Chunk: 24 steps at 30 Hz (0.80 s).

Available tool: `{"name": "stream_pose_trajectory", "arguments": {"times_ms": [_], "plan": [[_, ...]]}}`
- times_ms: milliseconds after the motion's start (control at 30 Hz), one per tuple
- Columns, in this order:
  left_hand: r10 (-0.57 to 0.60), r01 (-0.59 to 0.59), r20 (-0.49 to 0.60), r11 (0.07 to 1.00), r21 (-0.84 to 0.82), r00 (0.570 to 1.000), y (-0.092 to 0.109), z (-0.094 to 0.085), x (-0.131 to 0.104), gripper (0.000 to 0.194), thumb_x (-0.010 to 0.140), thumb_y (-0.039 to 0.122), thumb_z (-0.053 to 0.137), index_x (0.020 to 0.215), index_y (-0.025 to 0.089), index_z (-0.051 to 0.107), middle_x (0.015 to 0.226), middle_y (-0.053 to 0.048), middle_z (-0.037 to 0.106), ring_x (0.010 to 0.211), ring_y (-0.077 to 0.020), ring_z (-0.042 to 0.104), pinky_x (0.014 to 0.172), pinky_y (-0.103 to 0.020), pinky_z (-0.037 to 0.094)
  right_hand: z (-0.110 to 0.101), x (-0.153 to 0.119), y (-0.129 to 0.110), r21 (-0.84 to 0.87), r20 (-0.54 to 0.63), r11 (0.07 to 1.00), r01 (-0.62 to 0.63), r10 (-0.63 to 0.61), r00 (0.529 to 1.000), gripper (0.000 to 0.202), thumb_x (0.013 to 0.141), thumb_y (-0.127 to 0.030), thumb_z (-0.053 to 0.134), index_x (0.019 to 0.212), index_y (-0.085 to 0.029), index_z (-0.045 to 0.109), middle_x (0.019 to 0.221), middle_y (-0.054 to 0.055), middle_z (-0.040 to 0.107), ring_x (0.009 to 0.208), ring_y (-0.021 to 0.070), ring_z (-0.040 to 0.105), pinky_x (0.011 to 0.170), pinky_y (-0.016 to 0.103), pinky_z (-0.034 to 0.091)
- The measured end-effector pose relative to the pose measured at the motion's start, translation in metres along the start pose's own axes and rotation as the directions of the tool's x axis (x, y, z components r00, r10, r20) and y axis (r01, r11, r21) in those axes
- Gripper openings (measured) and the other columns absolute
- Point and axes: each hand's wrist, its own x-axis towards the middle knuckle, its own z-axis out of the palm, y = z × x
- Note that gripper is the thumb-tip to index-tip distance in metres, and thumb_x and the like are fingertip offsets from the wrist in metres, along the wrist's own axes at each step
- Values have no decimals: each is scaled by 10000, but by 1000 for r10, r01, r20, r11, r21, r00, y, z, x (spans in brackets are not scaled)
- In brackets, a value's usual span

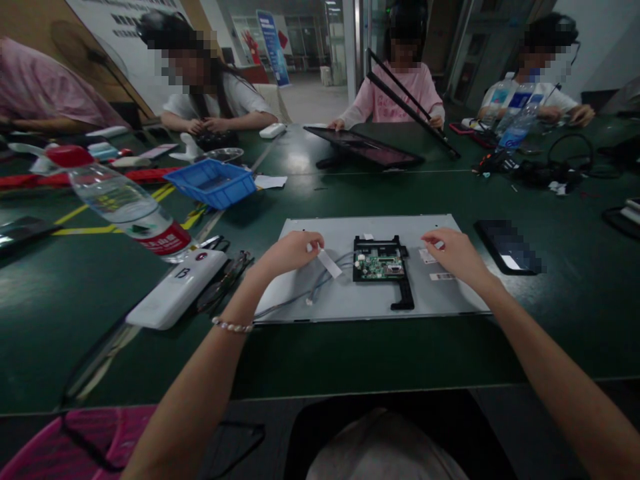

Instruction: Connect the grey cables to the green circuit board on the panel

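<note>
A grey panel lies flat on the green table, with a black bracket and a green circuit board at its middle. My left hand, over the panel's left part, pinches the upper end of a white strip. Grey cables run beneath the strip towards the board. Above the panel's right part is my right hand, thumb and fingertips together near a white label; anything between them is too small to make out. A second label is stuck below it.
Left of the panel stand a water bottle and a white power bank, with a blue tray behind. A black phone lies on the right. Several people sit across the table; one holds a black frame.
</note>
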Motion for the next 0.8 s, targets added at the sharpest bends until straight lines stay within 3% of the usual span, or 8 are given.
{"name": "stream_pose_trajectory", "arguments": {"times_ms": [233,400,600,700,800], "plan": [[-38,41,-81,998,40,996,-3,-3,0,251,832,254,450,964,188,652,868,-42,673,731,-160,604,669,-258,414,2,0,1,24,-24,1000,5,-5,1000,246,829,-195,504,1012,-195,669,983,74,678,850,205,634,779,365,511],[-63,71,-104,995,72,993,-6,1,1,282,848,251,448,1062,200,624,912,-44,666,775,-174,611,708,-274,439,2,0,1,21,-27,1000,9,-8,1000,248,831,-196,501,1019,-198,663,977,77,678,840,208,637,767,368,514],[-113,187,-345,964,187,932,16,11,1,360,899,310,452,1238,202,505,1233,-101,519,984,-234,595,814,-342,479,2,0,-4,36,-21,999,8,-7,1000,251,836,-181,494,1029,-193,654,990,81,676,840,203,636,775,365,511],[50,17,-357,983,184,933,40,13,1,401,935,331,420,1305,178,439,1324,-116,460,1168,-256,502,990,-390,403,3,0,-7,39,-17,999,25,-24,1000,243,843,-190,496,1030,-193,651,982,75,674,855,203,630,794,370,506],[234,-201,-239,968,153,942,64,17,-2,490,944,384,427,1391,203,338,1479,-98,315,1326,-254,347,1082,-407,311,5,-1,-12,44,-26,998,44,-43,999,248,850,-205,498,1048,-194,646,1010,76,667,897,214,624,824,388,498]]}}
